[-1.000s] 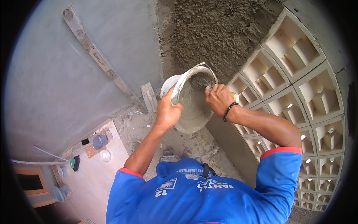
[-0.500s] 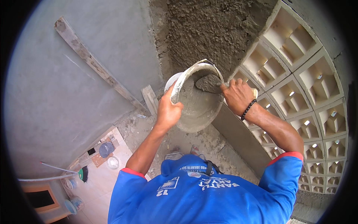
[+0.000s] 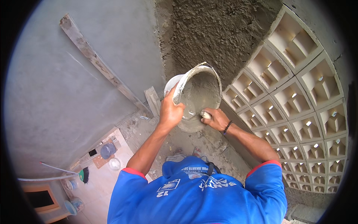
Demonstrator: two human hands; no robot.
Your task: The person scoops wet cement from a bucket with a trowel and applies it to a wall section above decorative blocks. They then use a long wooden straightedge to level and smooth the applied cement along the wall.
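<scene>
A white bucket (image 3: 172,82), tilted with its mouth toward me, holds wet grey mortar (image 3: 204,89). My left hand (image 3: 171,112) is closed on the bucket's left rim, thumb over the edge. At the near side of the bucket's mouth, my right hand (image 3: 216,120) is wrapped round the pale handle of a trowel (image 3: 206,115). The trowel's blade is down in the mortar and mostly hidden.
Ahead is a wall patch of rough wet mortar (image 3: 220,33). Pale vent blocks (image 3: 294,95) line the right. A wooden plank (image 3: 100,65) leans on the smooth grey wall (image 3: 115,33) at left. On the tiled floor (image 3: 108,186) stand a dark bucket (image 3: 107,150) and a green broom (image 3: 83,174).
My right hand has moved left and toward me, from the bucket's right rim to its near side. The trowel's mortar-covered blade has dropped into the bucket. My left hand keeps its hold.
</scene>
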